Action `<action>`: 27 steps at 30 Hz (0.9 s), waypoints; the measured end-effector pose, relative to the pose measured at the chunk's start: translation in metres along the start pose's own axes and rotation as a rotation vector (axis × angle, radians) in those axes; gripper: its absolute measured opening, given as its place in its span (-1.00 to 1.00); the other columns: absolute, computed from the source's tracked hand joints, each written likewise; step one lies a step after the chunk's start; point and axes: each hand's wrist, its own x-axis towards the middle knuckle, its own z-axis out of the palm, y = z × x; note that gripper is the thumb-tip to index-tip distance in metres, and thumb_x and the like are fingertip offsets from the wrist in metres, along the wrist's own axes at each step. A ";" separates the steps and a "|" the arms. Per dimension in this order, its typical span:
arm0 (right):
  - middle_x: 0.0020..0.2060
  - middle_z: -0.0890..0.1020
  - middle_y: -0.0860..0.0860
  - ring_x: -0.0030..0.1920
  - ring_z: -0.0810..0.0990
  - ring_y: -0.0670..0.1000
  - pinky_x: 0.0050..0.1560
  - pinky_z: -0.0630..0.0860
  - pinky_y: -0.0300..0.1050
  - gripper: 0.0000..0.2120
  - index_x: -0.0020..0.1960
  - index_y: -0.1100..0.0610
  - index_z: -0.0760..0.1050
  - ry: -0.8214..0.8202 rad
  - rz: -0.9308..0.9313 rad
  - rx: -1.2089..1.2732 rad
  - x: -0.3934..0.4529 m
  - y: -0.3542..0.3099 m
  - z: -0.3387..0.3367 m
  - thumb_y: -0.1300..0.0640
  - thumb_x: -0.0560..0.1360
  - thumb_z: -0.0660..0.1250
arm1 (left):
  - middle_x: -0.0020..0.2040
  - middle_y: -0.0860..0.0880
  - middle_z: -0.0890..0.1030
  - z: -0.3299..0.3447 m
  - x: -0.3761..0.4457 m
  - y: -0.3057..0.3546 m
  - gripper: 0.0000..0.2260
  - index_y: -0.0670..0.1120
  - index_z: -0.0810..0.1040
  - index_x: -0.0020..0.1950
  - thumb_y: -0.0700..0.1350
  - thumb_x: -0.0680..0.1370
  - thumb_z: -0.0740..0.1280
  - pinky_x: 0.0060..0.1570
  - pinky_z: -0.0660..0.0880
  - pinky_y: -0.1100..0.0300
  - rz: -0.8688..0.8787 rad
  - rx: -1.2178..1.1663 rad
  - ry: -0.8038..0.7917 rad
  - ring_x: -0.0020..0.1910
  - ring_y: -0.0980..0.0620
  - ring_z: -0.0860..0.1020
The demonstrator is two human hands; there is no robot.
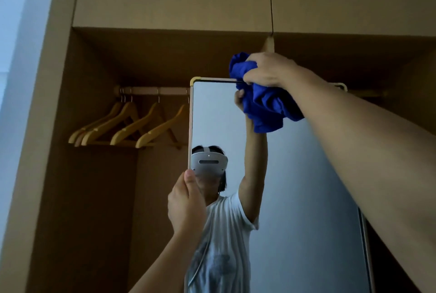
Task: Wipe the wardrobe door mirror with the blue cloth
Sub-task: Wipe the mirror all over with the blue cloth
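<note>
The right hand (266, 70) is raised high with its fingers curled tight around a bunched blue cloth (266, 101), pressing the wad against the top edge of the wardrobe door mirror (306, 174). Most of the cloth hangs just below that grip in crumpled folds over the glass, and a smaller lobe bulges out above and to the left of the knuckles, over the mirror's pale frame. Well below that grip and off to its left, the left hand (186, 207) holds the mirror's left edge, thumb laid flat up the front of the frame and the fingers wrapped behind it, out of sight. Directly under the cloth, the glass reflects a person in a white T-shirt and a white headset, one arm lifted. Left of the mirror, beyond the left hand, wooden hangers (125, 125) hang from a rail (151, 91) inside the open wardrobe (59, 104).
</note>
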 end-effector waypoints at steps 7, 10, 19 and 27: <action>0.12 0.52 0.03 0.10 0.47 0.15 0.17 0.37 0.10 -0.60 0.28 -0.06 0.38 -0.003 -0.161 -0.037 0.008 -0.056 0.022 -0.06 0.45 0.21 | -0.43 0.02 0.44 0.001 0.001 -0.001 -0.59 -0.02 0.33 -0.39 0.09 0.61 -0.01 -0.35 0.31 0.12 0.030 0.011 0.000 -0.39 0.04 0.41; 0.22 0.49 0.03 0.23 0.40 0.20 0.15 0.26 0.11 -0.57 0.32 -0.12 0.37 0.004 -0.211 -0.074 0.010 -0.079 0.032 -0.03 0.46 0.21 | -0.44 0.02 0.44 0.001 0.001 -0.002 -0.58 -0.03 0.33 -0.38 0.11 0.59 -0.03 -0.37 0.30 0.13 0.038 0.015 -0.008 -0.40 0.05 0.41; 0.39 0.32 -0.01 0.32 0.26 0.21 0.28 0.17 0.16 -0.45 0.40 -0.22 0.31 0.135 -0.368 -0.137 -0.003 -0.077 0.049 0.15 0.46 0.19 | -0.44 0.01 0.42 0.001 -0.001 -0.003 -0.57 -0.04 0.34 -0.36 0.13 0.58 -0.05 -0.39 0.27 0.15 0.068 0.028 -0.016 -0.43 0.07 0.38; 0.51 0.13 -0.04 0.43 0.08 0.25 0.35 0.12 0.24 -0.51 0.36 -0.15 0.39 0.206 -0.520 -0.443 -0.045 -0.087 0.068 0.15 0.46 0.24 | -0.45 0.05 0.38 -0.005 -0.004 0.002 -0.61 0.00 0.31 -0.37 0.11 0.60 -0.01 -0.37 0.26 0.16 0.070 -0.009 -0.041 -0.44 0.09 0.33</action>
